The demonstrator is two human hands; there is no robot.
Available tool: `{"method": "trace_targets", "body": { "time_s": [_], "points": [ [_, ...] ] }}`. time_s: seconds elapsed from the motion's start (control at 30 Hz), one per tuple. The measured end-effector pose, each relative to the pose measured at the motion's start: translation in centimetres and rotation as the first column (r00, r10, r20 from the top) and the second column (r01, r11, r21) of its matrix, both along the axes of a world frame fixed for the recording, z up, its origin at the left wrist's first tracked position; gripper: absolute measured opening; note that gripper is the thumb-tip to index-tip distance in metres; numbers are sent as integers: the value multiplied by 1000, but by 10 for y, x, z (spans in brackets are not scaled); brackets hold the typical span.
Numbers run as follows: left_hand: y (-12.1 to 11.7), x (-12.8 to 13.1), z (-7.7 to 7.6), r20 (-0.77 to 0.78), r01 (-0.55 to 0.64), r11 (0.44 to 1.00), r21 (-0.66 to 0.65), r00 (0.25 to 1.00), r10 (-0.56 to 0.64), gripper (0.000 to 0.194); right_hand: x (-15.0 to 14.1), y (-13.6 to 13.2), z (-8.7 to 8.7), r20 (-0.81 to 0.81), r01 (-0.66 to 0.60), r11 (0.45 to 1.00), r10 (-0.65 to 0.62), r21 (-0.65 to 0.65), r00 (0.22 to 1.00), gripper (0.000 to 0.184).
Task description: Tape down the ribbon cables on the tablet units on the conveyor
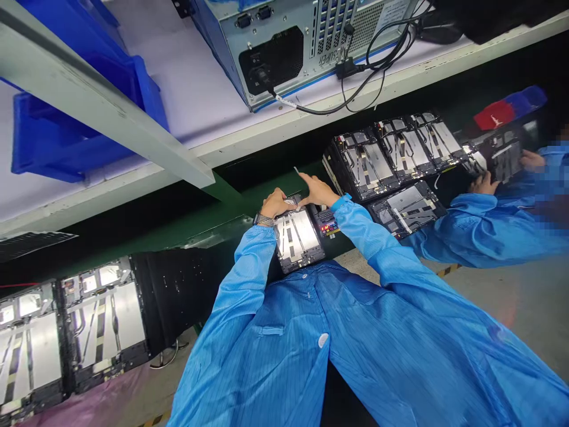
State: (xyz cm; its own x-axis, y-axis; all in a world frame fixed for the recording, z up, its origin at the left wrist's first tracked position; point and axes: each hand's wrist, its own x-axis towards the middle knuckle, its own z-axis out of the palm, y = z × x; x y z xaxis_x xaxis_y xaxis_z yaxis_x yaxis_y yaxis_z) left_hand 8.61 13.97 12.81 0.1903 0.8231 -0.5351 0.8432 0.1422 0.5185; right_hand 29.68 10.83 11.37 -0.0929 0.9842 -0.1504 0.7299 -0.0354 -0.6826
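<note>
An opened tablet [296, 234] lies in front of me, its silvery inside with dark strips facing up. My left hand [276, 204] grips its upper left edge, fingers bent and thumb pointing right. My right hand [317, 193] is at the upper right corner, thumb down by the tablet's top edge and forefinger stretched away. A small pale strip [297, 171] shows at that fingertip; whether it sticks there I cannot tell. Just right of the tablet sits a small device with a red lit display [329, 228], partly under my right forearm.
Stacked opened tablets [364, 163] stand at right, with another tablet [409, 207] before them. A co-worker's hands [484, 184] handle a tablet farther right. More opened tablets [106, 323] lie at left. Overhead, a shelf [213, 127] carries a computer case [275, 59], cables and blue bins [89, 130].
</note>
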Motion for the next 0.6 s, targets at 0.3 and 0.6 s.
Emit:
{"method": "trace_targets", "body": {
  "time_s": [0.3,0.6],
  "points": [
    [-11,4,19,-47,186,978,99,982,-182,71,-16,-55,-8,-518,538,840,-488,-61,703,46],
    [-18,-83,6,461,-275,933,234,876,142,27,-96,-87,5,-361,89,994,-60,63,931,61]
  ]
}}
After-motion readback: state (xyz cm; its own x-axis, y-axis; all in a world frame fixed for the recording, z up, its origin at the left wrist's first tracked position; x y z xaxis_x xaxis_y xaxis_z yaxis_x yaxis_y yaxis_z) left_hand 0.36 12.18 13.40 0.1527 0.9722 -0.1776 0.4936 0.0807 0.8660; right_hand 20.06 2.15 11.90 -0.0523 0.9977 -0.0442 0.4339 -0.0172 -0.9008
